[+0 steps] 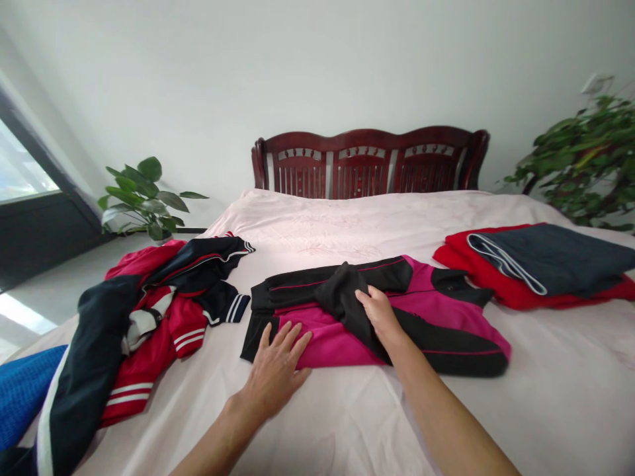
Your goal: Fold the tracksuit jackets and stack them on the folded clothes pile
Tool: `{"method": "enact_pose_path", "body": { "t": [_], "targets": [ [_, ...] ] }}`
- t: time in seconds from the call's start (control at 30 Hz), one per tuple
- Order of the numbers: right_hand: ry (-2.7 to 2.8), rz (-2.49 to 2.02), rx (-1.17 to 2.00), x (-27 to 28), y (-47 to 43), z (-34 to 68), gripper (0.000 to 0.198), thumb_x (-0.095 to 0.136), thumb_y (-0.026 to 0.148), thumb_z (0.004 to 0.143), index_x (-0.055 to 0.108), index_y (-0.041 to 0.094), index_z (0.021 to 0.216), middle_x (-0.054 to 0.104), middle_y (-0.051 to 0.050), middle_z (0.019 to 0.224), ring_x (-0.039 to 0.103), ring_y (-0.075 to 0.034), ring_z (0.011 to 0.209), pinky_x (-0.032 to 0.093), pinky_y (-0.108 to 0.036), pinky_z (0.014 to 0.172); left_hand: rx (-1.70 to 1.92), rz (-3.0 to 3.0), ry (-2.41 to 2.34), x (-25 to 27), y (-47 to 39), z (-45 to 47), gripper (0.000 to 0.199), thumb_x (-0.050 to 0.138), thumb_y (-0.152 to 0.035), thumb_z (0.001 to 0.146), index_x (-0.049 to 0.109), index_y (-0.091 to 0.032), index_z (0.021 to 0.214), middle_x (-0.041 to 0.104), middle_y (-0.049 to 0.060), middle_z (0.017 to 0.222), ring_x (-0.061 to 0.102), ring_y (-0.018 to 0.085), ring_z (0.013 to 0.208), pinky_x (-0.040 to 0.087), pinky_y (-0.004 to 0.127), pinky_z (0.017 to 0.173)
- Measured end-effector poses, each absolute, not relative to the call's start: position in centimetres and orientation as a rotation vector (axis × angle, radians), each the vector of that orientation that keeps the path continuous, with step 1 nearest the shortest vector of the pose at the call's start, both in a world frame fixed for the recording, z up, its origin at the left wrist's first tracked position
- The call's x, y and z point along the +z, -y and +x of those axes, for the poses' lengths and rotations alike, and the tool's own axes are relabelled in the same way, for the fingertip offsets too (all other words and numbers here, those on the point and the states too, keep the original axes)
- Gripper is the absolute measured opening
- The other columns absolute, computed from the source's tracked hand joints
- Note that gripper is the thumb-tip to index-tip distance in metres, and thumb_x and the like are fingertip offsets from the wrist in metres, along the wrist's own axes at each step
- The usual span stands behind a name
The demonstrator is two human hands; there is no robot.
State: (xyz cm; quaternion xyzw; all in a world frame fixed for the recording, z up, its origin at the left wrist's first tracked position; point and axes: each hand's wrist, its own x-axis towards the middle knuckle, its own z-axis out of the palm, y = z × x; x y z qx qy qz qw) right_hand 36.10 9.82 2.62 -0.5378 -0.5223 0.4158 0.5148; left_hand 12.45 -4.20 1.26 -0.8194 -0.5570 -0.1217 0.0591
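Observation:
A magenta and black jacket [451,314] lies on the bed, its collar to the right and its black hem to the left. One sleeve is laid along its far side. My left hand [278,360] rests flat near the hem, fingers spread over the magenta cloth. With bent fingers, my right hand [378,312] grips the near black sleeve [342,294], which is folded across the jacket's middle. Part of the right fingers is hidden by the hand itself and the bunched cloth.
A pale pink sheet [337,423] covers the bed. Crumpled navy and red clothes [169,311] lie at left, beside a blue cloth [24,390]. At right are folded red cloth [451,248] and dark navy cloth [560,258]. A wooden headboard [364,165] and plants [149,198] stand behind.

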Motion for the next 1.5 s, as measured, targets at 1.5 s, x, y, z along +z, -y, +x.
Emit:
{"method": "enact_pose_path", "body": {
  "t": [1.5],
  "targets": [
    [2.452, -0.996, 0.394, 4.8, -4.4, 31.8, 0.023, 0.046, 0.011, 0.088, 0.059, 0.020, 0.103, 0.068, -0.003, 0.097, 0.061, -0.018, 0.090, 0.043, -0.031, 0.087, -1.737, -2.068, 2.420, 1.6, 1.5, 6.2, 0.048, 0.065, -0.041, 0.074, 0.062, -0.020, 0.117, 0.062, 0.001, 0.089, 0.059, 0.017, 0.078, 0.048, 0.030, 0.073]
  ]
}}
